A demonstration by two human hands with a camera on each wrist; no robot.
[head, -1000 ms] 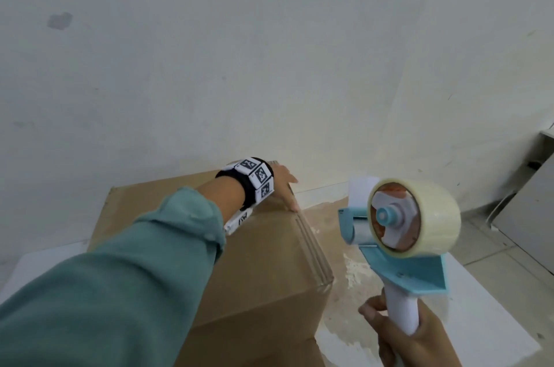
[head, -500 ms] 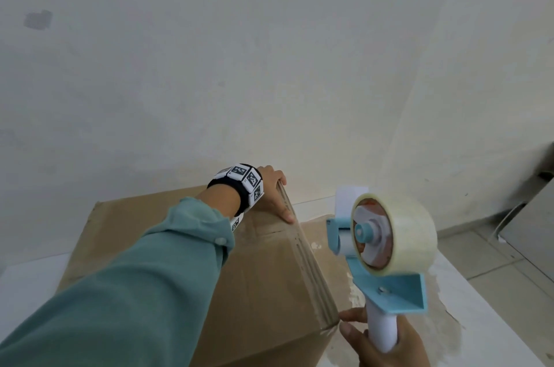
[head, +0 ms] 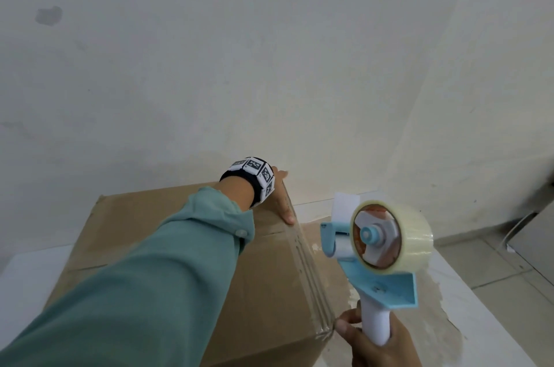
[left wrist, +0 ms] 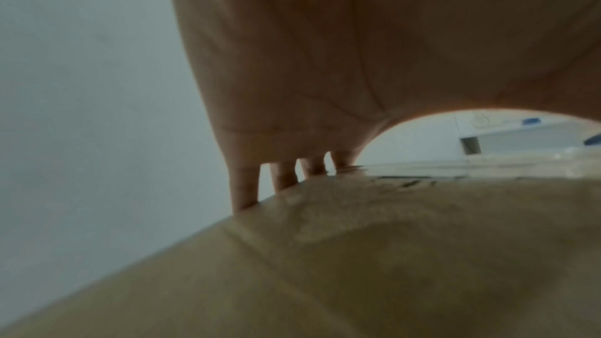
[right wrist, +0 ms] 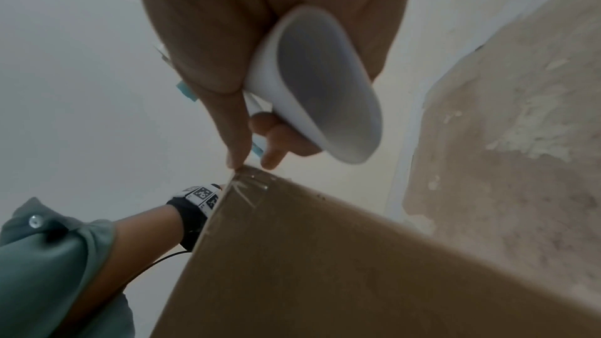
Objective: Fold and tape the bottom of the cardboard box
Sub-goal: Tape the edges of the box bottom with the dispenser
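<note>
A white table point(head: 467, 333) with a broad, rough brownish patch point(head: 329, 249) where its surface has worn away carries the cardboard box point(head: 269, 291), which stands on its left and middle part and reaches to the far edge by the wall. The worn patch lies just right of the box, and smooth white surface shows at the near right and far left.

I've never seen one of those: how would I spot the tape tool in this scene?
Start at the big brown cardboard box on the white table. Just past its right edge, the right hand grips a white handle. That is the tape dispenser: the only pale blue thing there, carrying a fat roll of clear tape.
</note>
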